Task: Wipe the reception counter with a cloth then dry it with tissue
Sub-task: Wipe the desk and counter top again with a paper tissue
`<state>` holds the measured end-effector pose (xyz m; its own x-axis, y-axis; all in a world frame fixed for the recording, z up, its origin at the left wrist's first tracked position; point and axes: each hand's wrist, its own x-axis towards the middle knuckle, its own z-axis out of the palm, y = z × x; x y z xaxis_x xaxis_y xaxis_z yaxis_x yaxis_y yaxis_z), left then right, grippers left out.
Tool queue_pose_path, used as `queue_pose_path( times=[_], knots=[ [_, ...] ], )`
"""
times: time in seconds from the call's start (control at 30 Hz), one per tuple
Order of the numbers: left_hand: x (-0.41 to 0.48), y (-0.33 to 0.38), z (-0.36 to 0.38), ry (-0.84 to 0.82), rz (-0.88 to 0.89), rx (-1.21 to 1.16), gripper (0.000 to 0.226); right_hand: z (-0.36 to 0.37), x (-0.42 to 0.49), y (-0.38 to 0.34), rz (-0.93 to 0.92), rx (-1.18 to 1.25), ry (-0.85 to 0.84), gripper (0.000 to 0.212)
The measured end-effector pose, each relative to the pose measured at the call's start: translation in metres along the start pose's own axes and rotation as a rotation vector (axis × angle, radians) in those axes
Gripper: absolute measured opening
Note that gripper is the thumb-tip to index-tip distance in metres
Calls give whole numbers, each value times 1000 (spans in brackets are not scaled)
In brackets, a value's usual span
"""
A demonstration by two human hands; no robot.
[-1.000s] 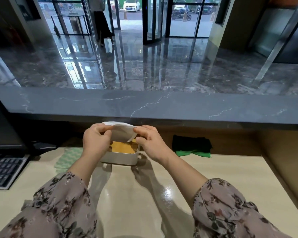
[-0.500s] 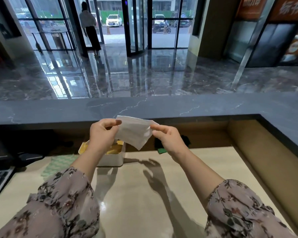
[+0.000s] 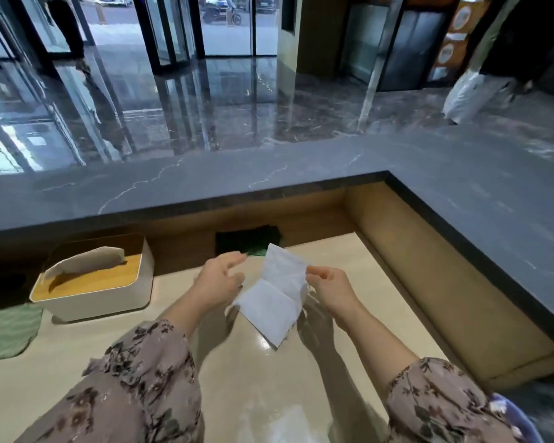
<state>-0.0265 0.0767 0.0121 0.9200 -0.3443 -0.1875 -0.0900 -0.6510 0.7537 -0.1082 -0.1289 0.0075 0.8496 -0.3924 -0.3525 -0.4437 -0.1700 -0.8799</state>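
Observation:
A white tissue (image 3: pixel 274 297) hangs half unfolded above the beige desk (image 3: pixel 269 394). My right hand (image 3: pixel 331 290) pinches its right edge. My left hand (image 3: pixel 218 279) hovers just left of the tissue with fingers spread and nothing in it. The grey marble reception counter (image 3: pixel 269 175) runs across in front of me and turns toward me on the right. A dark cloth with a green edge (image 3: pixel 247 242) lies folded under the counter's overhang, behind my hands.
A white tissue box with a wooden lid (image 3: pixel 93 282) stands at the left, one tissue sticking out. A light green cloth (image 3: pixel 7 330) lies beside it. A blue object (image 3: pixel 518 420) shows at bottom right. People (image 3: pixel 480 84) walk in the lobby beyond.
The tissue came out of the box and both hands carried it rightward. My left hand has let go of it; the right still holds it. The view has swung to the right.

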Motion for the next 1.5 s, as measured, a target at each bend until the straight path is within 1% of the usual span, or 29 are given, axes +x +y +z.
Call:
queue_pose_path(
  times=[0.07,0.13,0.17,0.2,0.3,0.37,0.43,0.5,0.6,0.63,0.7,0.73,0.8,0.87,0.93,1.0,1.07,1.13,1.2,1.23,1.3,1.4,1.5],
  knots=[
    [0,-6,25,-95,-20,69,37,-12,2,21,48,-11,17,28],
    [-5,-9,49,-175,-53,124,25,-22,-2,33,67,-35,11,19],
    [-7,-10,61,-208,-50,176,18,-27,-5,37,72,-55,6,17],
    [-8,-10,71,-239,-25,224,15,-33,-4,44,65,-81,3,19],
    [-9,-8,94,-321,11,341,17,-48,0,60,53,-214,20,21],
    [-6,-5,102,-357,58,378,17,-55,6,70,48,-372,86,23],
    [-4,0,105,-358,96,377,17,-59,6,72,-17,-613,150,29],
    [-4,0,104,-316,117,338,16,-57,4,65,-141,-778,168,35],
    [-1,-11,94,-160,111,296,6,-37,4,53,-331,-899,79,51],
    [-1,-16,88,-118,93,313,11,-27,7,52,-374,-941,22,61],
    [-2,-23,71,-107,-15,428,54,-6,18,56,-434,-1031,-94,82],
    [-4,-29,64,-117,-66,480,70,4,24,61,-438,-1069,-133,88],
    [-8,-41,51,-140,-133,546,90,22,35,73,-384,-1101,-151,90],
    [-9,-52,43,-163,-180,584,107,42,43,81,-321,-1111,-127,89],
    [-9,-60,39,-196,-208,599,121,64,45,80,-328,-1138,-122,89],
    [-8,-65,40,-239,-207,599,128,90,45,73,-385,-1186,-188,80],
    [-7,-67,41,-255,-190,579,130,110,48,64,-462,-1215,-265,71],
    [-6,-70,42,-249,-172,546,130,117,57,58,-515,-1207,-322,69],
    [-6,-73,41,-243,-167,547,132,110,71,58,-558,-1224,-319,68],
    [-6,-75,41,-242,-168,553,133,101,80,59,-562,-1242,-292,69],
    [-5,-77,41,-238,-163,554,135,72,99,60,-508,-1249,-219,69],
    [-5,-75,40,-235,-159,547,134,6,126,68,-355,-1252,-76,70],
    [-6,-75,41,-228,-160,542,134,-56,135,84,-198,-1230,74,70]
  ],
)
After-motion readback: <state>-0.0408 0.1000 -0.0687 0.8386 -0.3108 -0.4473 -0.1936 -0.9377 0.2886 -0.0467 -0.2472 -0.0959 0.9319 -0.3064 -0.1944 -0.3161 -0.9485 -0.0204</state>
